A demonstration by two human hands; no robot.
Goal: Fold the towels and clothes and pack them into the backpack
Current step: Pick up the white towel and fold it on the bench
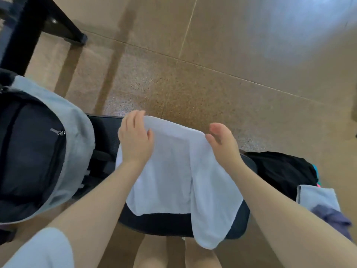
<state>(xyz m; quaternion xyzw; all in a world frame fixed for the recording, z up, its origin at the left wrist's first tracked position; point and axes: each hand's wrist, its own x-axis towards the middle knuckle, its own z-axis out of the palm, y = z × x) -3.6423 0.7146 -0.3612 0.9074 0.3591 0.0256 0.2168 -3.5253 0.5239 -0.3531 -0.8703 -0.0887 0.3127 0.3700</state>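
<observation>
the white towel is soft matt cloth with a fine nap. the backpack is woven fabric, pale grey on the outside and dark and matt within, with a small shiny metal zip pull. the seat looks like dark matt upholstery. the floor is speckled stone-like tile, polished and glossy. the heap of clothes is black matt cloth.
</observation>
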